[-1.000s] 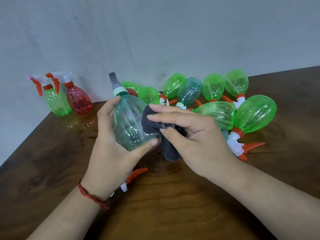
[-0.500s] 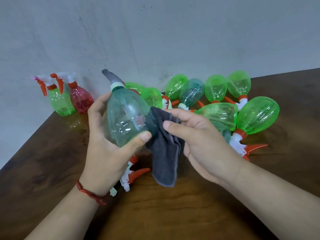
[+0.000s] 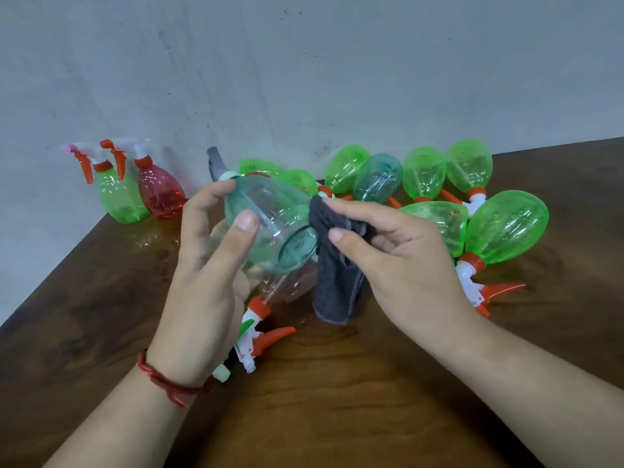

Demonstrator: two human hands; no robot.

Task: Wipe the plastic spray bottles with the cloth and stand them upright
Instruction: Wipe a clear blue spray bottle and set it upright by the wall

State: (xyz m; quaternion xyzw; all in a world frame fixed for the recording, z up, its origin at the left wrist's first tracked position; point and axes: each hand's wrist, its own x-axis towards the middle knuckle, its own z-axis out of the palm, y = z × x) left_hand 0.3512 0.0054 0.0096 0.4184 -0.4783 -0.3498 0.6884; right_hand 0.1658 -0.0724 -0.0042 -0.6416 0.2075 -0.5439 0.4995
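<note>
I read a knotted red thread bracelet (image 3: pixel 169 383) at the wrist of the left hand (image 3: pixel 202 282), lower left of frame; both forearms (image 3: pixel 540 400) bare.

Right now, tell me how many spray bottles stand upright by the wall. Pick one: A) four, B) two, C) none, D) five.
B: only the green bottle and the red bottle stand upright at the wall; the left hand holds the teal bottle tilted, the right hand holds the cloth at its side, and the other bottles lie on the table.
</note>
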